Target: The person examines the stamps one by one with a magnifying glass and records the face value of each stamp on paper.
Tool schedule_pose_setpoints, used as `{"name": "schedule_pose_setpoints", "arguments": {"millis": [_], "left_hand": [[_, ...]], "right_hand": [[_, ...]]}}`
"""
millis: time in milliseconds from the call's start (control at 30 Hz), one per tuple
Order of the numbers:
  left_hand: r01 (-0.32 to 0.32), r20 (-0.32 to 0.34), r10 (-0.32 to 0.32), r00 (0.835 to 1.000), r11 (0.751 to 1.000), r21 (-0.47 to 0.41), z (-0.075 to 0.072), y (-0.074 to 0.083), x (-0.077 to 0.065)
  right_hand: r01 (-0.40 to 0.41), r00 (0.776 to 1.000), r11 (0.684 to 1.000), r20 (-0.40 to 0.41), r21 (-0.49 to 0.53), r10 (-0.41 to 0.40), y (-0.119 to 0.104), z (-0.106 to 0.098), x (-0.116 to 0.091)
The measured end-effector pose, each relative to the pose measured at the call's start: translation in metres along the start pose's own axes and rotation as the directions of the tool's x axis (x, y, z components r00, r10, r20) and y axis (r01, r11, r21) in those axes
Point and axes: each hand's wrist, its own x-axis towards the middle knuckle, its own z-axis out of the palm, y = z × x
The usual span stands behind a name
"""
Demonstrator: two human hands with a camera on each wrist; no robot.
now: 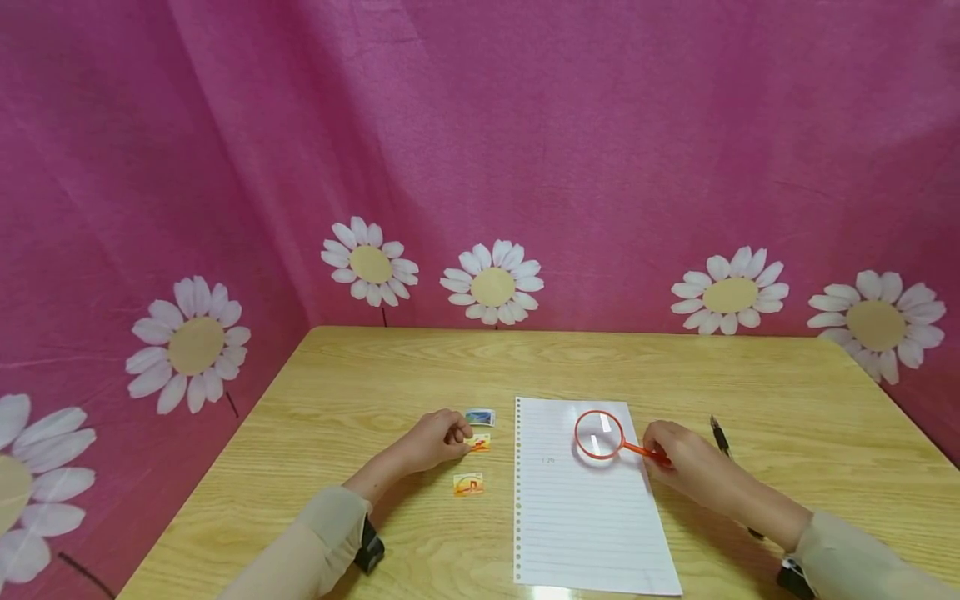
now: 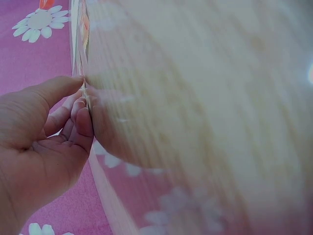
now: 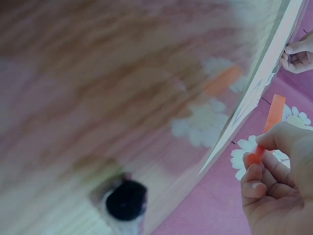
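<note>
My right hand (image 1: 686, 458) grips the orange-red handle of a magnifying glass (image 1: 641, 451), seen also as an orange handle (image 3: 275, 112) in the right wrist view. Its round lens lies over the upper right of a lined sheet of paper (image 1: 585, 533), which bears a small faint mark. To the left of the sheet, my left hand (image 1: 437, 439) pinches the left edge of a yellow-and-red stamp (image 1: 480, 443) at the table. A blue stamp (image 1: 481, 417) lies just beyond it, and another yellow stamp (image 1: 468, 484) lies nearer to me. In the left wrist view the left hand (image 2: 49, 127) has curled fingers.
A black pen (image 1: 721, 436) lies right of the sheet, partly hidden behind my right forearm. The wooden table (image 1: 420, 358) has a glossy surface. Beyond its back and left edges hangs a pink cloth (image 1: 600, 167) with white daisies.
</note>
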Motion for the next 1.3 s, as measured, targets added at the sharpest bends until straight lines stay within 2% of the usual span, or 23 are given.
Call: {"name": "schedule_pose_setpoints", "arguments": {"millis": [167,767,1000,1300], "left_hand": [[0.022,-0.004,-0.022,1.0,1.0,0.003,0.001,0.001,0.002],[0.01,-0.007,-0.01,1.0,1.0,0.002,0.0,0.002,-0.001],[-0.007,-0.008,0.007,1.0,1.0,0.003,0.0,0.003,-0.002],[0.013,0.002,-0.013,1.0,1.0,-0.017,0.001,0.002,0.0]], "right_hand": [[0.03,0.999,1.0,-0.027,0.004,-0.03,0.004,-0.002,-0.003],[-0.004,0.999,0.998,-0.037,-0.06,0.001,0.015,-0.012,-0.02],[-0.066,0.998,0.994,-0.024,-0.089,0.064,0.019,-0.016,-0.027],[-0.102,0.995,0.99,-0.003,-0.094,0.102,0.022,-0.023,-0.035]]}}
